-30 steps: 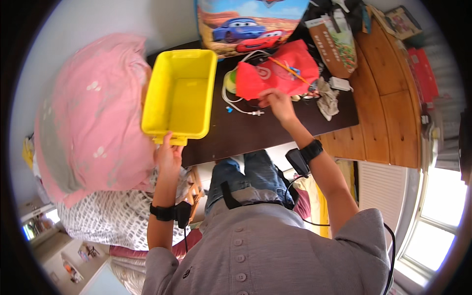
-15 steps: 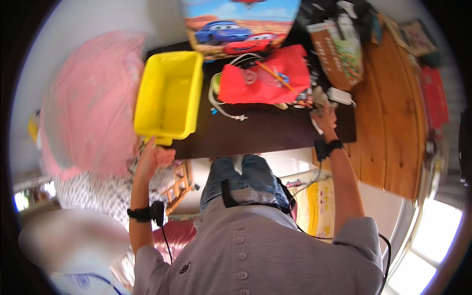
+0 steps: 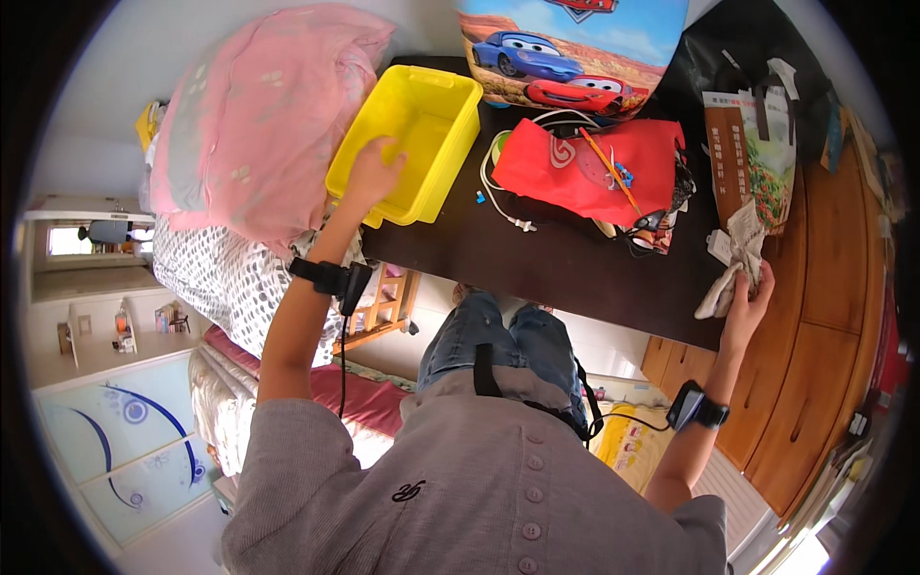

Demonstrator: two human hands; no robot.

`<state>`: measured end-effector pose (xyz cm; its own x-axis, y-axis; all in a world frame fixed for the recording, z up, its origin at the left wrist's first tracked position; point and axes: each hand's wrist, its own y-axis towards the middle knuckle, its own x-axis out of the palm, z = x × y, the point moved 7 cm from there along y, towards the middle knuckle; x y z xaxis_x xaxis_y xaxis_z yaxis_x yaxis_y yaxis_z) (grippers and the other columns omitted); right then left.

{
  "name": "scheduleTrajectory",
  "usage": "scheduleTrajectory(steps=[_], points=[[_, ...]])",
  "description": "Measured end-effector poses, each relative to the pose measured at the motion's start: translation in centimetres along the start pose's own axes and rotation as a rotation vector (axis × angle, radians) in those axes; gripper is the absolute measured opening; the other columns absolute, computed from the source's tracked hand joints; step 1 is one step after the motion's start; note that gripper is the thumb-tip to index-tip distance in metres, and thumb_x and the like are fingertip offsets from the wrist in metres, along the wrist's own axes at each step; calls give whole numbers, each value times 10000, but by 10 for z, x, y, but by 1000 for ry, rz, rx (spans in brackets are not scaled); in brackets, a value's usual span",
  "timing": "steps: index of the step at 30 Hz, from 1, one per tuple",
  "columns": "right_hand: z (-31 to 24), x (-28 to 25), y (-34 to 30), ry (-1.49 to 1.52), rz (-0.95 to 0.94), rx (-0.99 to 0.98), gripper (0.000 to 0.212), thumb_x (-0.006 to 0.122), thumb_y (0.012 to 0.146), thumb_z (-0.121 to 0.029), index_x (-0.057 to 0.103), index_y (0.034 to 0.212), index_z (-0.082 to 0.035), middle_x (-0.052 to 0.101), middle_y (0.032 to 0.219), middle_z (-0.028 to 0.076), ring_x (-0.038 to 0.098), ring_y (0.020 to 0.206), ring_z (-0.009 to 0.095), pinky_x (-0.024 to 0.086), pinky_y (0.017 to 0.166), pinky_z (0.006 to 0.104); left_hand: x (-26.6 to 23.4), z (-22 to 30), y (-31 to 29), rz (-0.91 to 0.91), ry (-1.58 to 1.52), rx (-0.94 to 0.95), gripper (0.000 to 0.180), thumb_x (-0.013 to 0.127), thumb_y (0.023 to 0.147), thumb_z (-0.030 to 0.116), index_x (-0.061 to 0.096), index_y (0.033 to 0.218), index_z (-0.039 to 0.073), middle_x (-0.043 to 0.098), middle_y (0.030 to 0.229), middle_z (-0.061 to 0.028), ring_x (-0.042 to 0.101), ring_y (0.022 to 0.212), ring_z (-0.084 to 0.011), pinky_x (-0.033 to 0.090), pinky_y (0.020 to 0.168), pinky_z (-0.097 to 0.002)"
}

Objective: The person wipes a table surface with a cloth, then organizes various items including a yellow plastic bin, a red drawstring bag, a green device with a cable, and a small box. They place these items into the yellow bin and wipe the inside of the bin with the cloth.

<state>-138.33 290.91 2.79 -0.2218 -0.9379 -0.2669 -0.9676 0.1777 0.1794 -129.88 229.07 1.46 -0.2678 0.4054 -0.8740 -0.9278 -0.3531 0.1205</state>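
My left hand [image 3: 375, 172] reaches over the near left rim of a yellow plastic bin [image 3: 454, 144], fingers apart and nothing visible in them. The bin stands tilted in view on the left of a dark table [image 3: 537, 273], and its inside looks bare. At the table's right edge my right hand [image 3: 751, 295] grips a crumpled greyish-white cloth [image 3: 746, 240]; part of the cloth hangs past the fingers toward the table's near side. Beside the cloth lies a small white box [image 3: 718, 246], partly covered.
A red bag [image 3: 546, 168] with an orange pencil [image 3: 609, 171] and a white cable [image 3: 498, 199] lies mid-table. Behind it stands a cartoon-car case [image 3: 575, 48]. A brown-and-white paper bag [image 3: 752, 144] is at right, wooden drawers [image 3: 824, 326] beyond. Pink bedding [image 3: 259, 125] rises at left.
My left hand has moved from below the bin's near edge up over its rim. My right hand now holds the cloth nearer the table's edge. The whole view has swung left.
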Motion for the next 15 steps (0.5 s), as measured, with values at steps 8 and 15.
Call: scheduleTrajectory(steps=[8, 15], points=[[-123, 200, -63, 376, -635, -37, 428, 575, 832, -38, 414, 1229, -35, 502, 1129, 71, 495, 1030, 149, 402, 889, 285, -28, -91, -13, 134, 424, 19, 590, 613, 787, 238, 378, 1258, -27, 476, 1216, -236, 444, 1142, -380, 355, 964, -440], [-158, 433, -88, 35, -1144, 152, 516, 634, 799, -217, 452, 1244, -27, 570, 1092, 116, 546, 989, 179, 445, 855, 304, -32, -79, -13, -60, 111, -75, 631, 602, 799, 230, 326, 1296, -44, 415, 1263, -292, 400, 1163, -438, 334, 982, -452]])
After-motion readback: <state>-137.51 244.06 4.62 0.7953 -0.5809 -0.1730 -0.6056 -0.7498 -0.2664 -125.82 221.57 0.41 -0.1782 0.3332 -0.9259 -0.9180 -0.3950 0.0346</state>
